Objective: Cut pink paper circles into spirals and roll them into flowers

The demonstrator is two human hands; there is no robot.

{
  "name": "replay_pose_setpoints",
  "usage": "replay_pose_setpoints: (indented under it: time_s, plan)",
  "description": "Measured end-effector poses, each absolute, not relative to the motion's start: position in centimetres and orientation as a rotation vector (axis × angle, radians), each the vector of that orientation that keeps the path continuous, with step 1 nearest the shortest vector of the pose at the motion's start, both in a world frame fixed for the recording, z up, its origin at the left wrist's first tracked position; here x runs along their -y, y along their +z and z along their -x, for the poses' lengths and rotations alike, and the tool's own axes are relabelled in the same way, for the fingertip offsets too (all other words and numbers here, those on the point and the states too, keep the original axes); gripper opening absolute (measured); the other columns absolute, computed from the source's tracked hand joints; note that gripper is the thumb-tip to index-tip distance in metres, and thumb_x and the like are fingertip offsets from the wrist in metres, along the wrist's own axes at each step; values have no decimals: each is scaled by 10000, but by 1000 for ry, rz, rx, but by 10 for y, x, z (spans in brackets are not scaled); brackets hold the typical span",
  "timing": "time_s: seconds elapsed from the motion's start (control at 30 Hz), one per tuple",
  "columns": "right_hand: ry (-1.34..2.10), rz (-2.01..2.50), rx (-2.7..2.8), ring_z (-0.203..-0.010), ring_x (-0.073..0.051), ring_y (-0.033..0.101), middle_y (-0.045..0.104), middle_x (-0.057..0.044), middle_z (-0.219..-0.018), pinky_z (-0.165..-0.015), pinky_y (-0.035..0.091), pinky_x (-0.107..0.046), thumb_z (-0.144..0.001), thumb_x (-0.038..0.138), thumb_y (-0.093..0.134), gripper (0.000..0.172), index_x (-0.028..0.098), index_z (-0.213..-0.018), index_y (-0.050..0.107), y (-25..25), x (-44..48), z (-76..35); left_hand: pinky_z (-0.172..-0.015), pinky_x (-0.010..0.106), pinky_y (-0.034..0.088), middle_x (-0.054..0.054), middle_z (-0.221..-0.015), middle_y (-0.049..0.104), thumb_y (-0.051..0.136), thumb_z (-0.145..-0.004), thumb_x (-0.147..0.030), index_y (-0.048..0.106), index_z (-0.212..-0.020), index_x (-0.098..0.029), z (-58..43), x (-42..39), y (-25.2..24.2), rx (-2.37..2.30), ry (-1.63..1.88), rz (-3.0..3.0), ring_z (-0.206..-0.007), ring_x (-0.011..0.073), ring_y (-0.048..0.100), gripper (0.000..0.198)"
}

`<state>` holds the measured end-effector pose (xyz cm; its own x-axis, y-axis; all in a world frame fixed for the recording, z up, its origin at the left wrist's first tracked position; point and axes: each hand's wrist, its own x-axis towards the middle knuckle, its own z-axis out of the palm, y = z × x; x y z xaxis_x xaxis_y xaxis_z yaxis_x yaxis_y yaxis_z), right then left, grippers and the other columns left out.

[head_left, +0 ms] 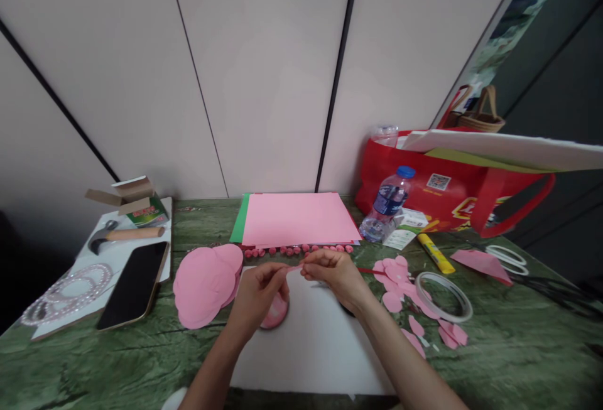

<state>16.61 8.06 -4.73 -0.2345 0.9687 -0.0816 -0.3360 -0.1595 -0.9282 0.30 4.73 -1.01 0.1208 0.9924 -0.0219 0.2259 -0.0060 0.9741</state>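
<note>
My left hand (265, 287) and my right hand (332, 272) meet above a white board (311, 347), each pinching a small strip of pink paper (294, 268) between thumb and fingers. Under my left hand, partly covered, lies a round pink object (276, 313). A thin red stick (370, 270) shows just right of my right hand. Behind my hands a row of small pink rolls (289, 251) runs along the front of a pink sheet stack (301, 218). Cut pink paper shapes (206, 285) are piled left of my left hand.
At the left are a phone (134, 284), hammer (129, 233), beads (70, 294) and open box (141, 206). To the right are pink petals (396, 278), a tape roll (443, 297), yellow glue stick (436, 253), scissors (509, 259), bottle (387, 204) and red bag (424, 178).
</note>
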Motion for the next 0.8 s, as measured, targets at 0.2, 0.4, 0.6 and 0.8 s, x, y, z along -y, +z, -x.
replay_pose_setpoints:
  time_s: [0.2, 0.4, 0.6, 0.8]
  plan:
    - [1565, 934, 1060, -543, -110, 584, 645, -3, -573, -550, 469, -232, -531, 262, 751, 203, 156, -666, 643, -46, -80, -165, -537, 228, 396, -7, -491, 565, 479, -759, -301, 593, -736, -129, -3, -47, -10, -1269, 997, -1426, -492, 118, 509, 208]
    - [1560, 913, 1064, -546, -100, 578, 647, -2, -580, -563, 455, -224, -539, 257, 747, 185, 160, -670, 659, -46, -80, -166, -532, 225, 395, -5, -489, 570, 479, -757, -295, 591, -720, -132, -3, -47, -10, -1272, 999, -1423, -493, 118, 510, 201]
    - [1583, 934, 1032, -566, -105, 590, 665, -11, -604, -592, 463, -228, -528, 238, 755, 177, 162, -668, 679, -45, -80, -166, -528, 225, 397, -7, -475, 569, 483, -753, -292, 608, -749, -130, -3, -48, -11, -1273, 1004, -1416, -484, 118, 510, 205]
    - [1615, 945, 1006, -636, -135, 614, 686, -33, -685, -685, 480, -278, -516, 264, 759, 224, 160, -700, 686, -42, -79, -166, -528, 226, 400, -5, -482, 563, 476, -757, -298, 605, -702, -135, -2, -47, -11, -1268, 1000, -1437, -487, 119, 509, 215]
